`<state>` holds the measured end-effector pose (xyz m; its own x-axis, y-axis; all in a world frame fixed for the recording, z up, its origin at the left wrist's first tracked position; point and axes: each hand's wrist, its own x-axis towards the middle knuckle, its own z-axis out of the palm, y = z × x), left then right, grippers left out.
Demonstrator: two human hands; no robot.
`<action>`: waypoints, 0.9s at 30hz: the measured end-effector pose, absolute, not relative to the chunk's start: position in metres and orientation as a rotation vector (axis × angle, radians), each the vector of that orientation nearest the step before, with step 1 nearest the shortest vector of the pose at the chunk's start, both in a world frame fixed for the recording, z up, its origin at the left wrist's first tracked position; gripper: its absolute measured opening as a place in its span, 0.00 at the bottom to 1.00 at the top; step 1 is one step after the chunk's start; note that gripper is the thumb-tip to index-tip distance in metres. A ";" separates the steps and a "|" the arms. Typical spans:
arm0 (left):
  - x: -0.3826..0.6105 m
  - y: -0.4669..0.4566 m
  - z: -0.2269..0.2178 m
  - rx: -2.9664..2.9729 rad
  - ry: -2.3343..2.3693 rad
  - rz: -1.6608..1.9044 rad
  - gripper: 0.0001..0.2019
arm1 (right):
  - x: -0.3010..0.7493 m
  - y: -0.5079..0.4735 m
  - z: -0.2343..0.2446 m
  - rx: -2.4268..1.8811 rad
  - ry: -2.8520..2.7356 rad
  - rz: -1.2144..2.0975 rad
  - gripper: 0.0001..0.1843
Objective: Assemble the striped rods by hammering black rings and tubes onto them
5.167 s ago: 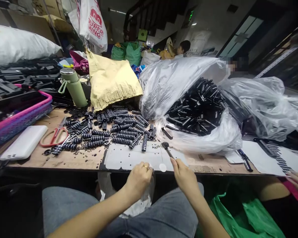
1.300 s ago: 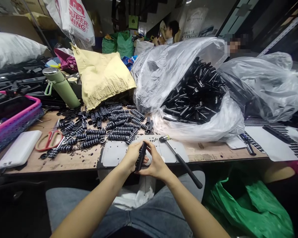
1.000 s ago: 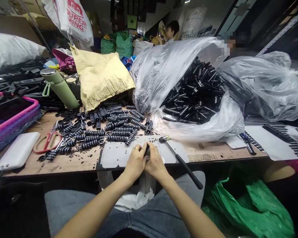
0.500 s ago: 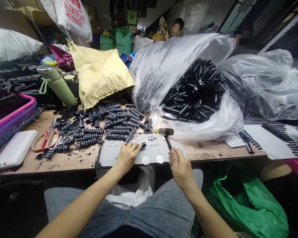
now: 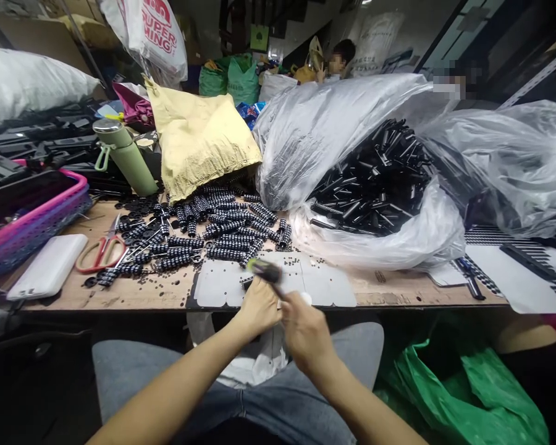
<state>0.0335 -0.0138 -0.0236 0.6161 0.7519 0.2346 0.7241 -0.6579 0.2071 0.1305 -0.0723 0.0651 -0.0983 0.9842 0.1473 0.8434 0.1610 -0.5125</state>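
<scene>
Hammer, its head blurred in the head view, is in the right hand, whose fingers are wrapped around the handle. Its head is above a short black tube, over the pale sheet at the near edge of the worktop; whether they touch cannot be told. The left hand is curled around the tube, which is mostly hidden, its dark end jutting out past the knuckles. Beyond the hands lies a heap of black-and-white ribbed rods, with red-handled scissors at its left. Behind the heap sits a yellow sack; right of that, a clear plastic bag spills black tubes.
</scene>
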 end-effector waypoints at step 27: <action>0.033 0.067 0.003 2.542 1.745 0.357 0.18 | 0.263 0.106 0.028 -1.847 -1.993 -0.507 0.15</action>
